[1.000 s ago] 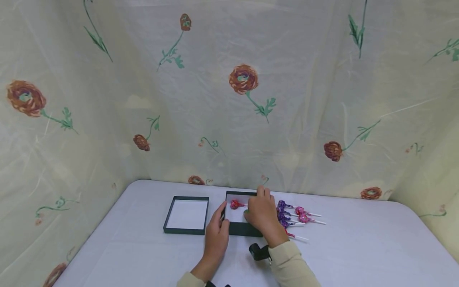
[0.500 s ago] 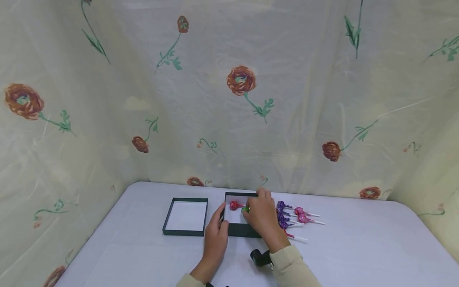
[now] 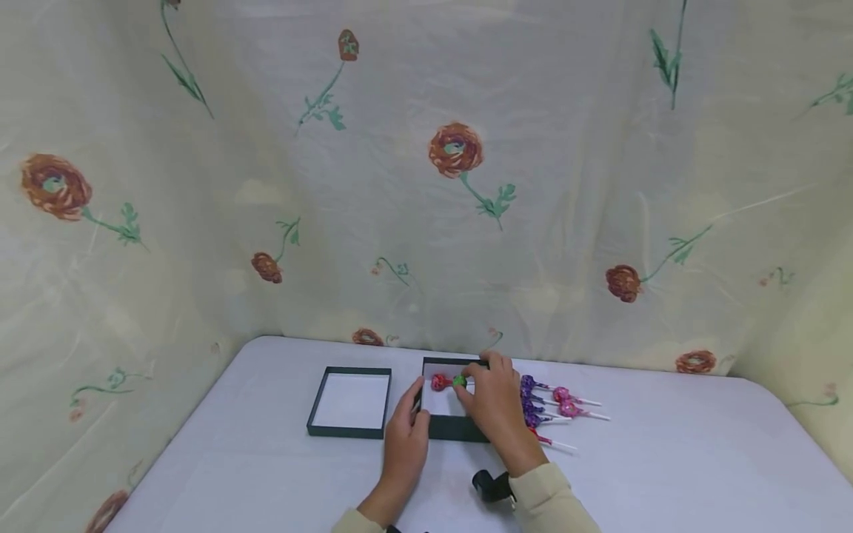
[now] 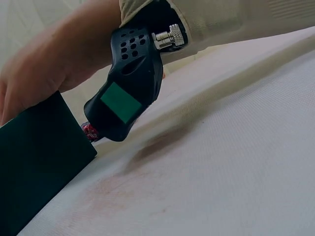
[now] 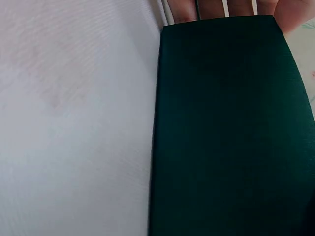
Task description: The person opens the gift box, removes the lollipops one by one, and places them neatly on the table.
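Note:
A dark green box [image 3: 458, 428] with a white inside stands in front of me. My left hand [image 3: 405, 437] grips its left side; in the right wrist view, fingers [image 5: 211, 9] show behind the box's end. Inside lies a red lollipop [image 3: 438, 382]. Next to it, my right hand [image 3: 494, 396] reaches over the box and pinches the head of a green lollipop [image 3: 459, 380] between thumb and index finger. Part of its white stick shows; the right hand hides the rest and the box's right side.
Left of the box lies a shallow dark green lid [image 3: 346, 431], white inside. Several purple lollipops [image 3: 533, 407], pink lollipops [image 3: 569, 409] and a red lollipop [image 3: 543, 439] lie right of the box. A wrist camera [image 3: 491, 486] hangs below the right wrist.
The right hand's thumb and index finger have shifted, so the green lollipop's head, mostly covered before, shows beside the red one. The left hand stays at the box.

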{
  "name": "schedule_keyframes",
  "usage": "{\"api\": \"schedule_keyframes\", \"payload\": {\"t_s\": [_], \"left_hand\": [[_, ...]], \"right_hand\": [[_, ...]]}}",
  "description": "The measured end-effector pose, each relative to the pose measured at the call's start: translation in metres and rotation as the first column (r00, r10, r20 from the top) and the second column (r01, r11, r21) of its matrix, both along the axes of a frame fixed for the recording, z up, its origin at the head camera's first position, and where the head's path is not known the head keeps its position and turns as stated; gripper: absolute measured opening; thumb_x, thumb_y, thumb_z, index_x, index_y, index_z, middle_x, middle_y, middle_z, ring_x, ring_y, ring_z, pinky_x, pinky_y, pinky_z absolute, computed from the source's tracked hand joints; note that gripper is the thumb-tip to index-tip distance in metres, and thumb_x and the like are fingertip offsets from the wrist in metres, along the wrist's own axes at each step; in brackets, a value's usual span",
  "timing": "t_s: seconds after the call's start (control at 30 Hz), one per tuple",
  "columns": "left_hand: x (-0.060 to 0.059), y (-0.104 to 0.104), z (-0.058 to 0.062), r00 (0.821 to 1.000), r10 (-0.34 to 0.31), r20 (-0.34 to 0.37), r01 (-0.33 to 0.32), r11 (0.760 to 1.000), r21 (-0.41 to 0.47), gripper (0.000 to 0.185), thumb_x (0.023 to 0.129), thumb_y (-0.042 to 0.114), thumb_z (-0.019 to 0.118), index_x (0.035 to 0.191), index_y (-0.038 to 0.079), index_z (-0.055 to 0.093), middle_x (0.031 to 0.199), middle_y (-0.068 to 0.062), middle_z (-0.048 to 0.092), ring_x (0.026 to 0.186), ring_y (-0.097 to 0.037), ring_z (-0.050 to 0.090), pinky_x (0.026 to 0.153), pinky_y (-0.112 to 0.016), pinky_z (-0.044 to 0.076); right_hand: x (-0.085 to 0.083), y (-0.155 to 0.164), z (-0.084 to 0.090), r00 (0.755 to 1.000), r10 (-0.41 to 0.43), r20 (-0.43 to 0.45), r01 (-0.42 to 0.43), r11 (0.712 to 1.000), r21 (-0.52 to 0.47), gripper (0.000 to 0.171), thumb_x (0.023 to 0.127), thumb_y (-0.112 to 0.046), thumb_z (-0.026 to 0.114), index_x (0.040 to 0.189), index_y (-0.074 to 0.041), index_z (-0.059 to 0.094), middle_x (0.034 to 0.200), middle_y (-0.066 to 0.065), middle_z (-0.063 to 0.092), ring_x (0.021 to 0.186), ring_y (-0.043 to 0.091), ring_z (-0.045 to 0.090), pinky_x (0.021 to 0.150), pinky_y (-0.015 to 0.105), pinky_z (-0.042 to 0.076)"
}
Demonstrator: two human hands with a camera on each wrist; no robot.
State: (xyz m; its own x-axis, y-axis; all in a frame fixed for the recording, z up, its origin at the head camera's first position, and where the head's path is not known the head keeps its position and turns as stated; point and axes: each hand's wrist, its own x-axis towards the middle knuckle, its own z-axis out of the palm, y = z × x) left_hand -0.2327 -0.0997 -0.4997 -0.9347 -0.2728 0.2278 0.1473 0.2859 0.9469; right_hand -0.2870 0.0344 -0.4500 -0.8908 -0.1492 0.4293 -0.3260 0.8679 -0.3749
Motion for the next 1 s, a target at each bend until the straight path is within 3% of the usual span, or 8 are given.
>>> {"api": "schedule_keyframes", "payload": {"t_s": [0.3, 0.63, 0.77, 0.87, 1.0], "left_hand": [[0.001, 0.002, 0.003, 1.0, -0.004, 0.014, 0.004, 1.0, 0.001, 0.051, 0.095, 0.008, 0.047, 0.144, 0.019, 0.045, 0.148, 0.002, 0.044, 0.132, -0.018, 0.043, 0.105, -0.044, 0.041], [0.002, 0.0, 0.002, 1.0, -0.007, -0.01, 0.006, 1.0, -0.011, 0.049, 0.096, 0.008, 0.046, 0.144, 0.017, 0.045, 0.148, -0.002, 0.044, 0.134, -0.022, 0.042, 0.106, -0.046, 0.039], [0.001, 0.001, 0.002, 1.0, 0.001, -0.005, -0.001, 1.0, -0.01, 0.049, 0.096, 0.008, 0.047, 0.144, 0.017, 0.045, 0.147, 0.0, 0.044, 0.133, -0.021, 0.042, 0.106, -0.046, 0.04], [0.001, 0.001, 0.002, 1.0, 0.004, 0.0, -0.004, 1.0, -0.011, 0.049, 0.095, 0.008, 0.047, 0.144, 0.017, 0.045, 0.147, 0.0, 0.045, 0.133, -0.02, 0.042, 0.106, -0.045, 0.04], [0.0, 0.001, 0.0, 1.0, 0.007, -0.004, -0.007, 1.0, -0.01, 0.05, 0.095, 0.007, 0.047, 0.144, 0.017, 0.046, 0.147, 0.0, 0.045, 0.133, -0.02, 0.043, 0.106, -0.045, 0.039]], "right_hand": [[0.002, 0.005, 0.006, 0.996, 0.043, -0.081, -0.048, 0.997, -0.054, 0.021, 0.079, -0.025, 0.079, 0.094, -0.011, 0.074, 0.109, 0.011, 0.065, 0.105, 0.031, 0.054, 0.091, 0.05, 0.041], [0.012, 0.013, 0.031, 0.991, 0.111, -0.075, -0.121, 0.982, -0.145, 0.023, 0.083, -0.023, 0.076, 0.102, -0.01, 0.074, 0.098, 0.005, 0.074, 0.093, 0.024, 0.066, 0.089, 0.05, 0.043], [0.016, 0.019, 0.039, 0.983, 0.153, -0.096, -0.17, 0.965, -0.198, 0.021, 0.082, -0.02, 0.076, 0.1, -0.011, 0.074, 0.094, 0.004, 0.074, 0.088, 0.022, 0.067, 0.084, 0.045, 0.051], [0.019, 0.025, 0.042, 0.984, 0.155, -0.083, -0.17, 0.962, -0.215, 0.02, 0.082, -0.02, 0.077, 0.1, -0.012, 0.074, 0.094, 0.002, 0.073, 0.089, 0.022, 0.067, 0.08, 0.044, 0.055], [0.022, 0.035, 0.043, 0.989, 0.141, -0.051, -0.149, 0.967, -0.208, 0.022, 0.083, -0.022, 0.076, 0.103, -0.014, 0.072, 0.098, 0.002, 0.072, 0.094, 0.022, 0.065, 0.085, 0.048, 0.052]]}}
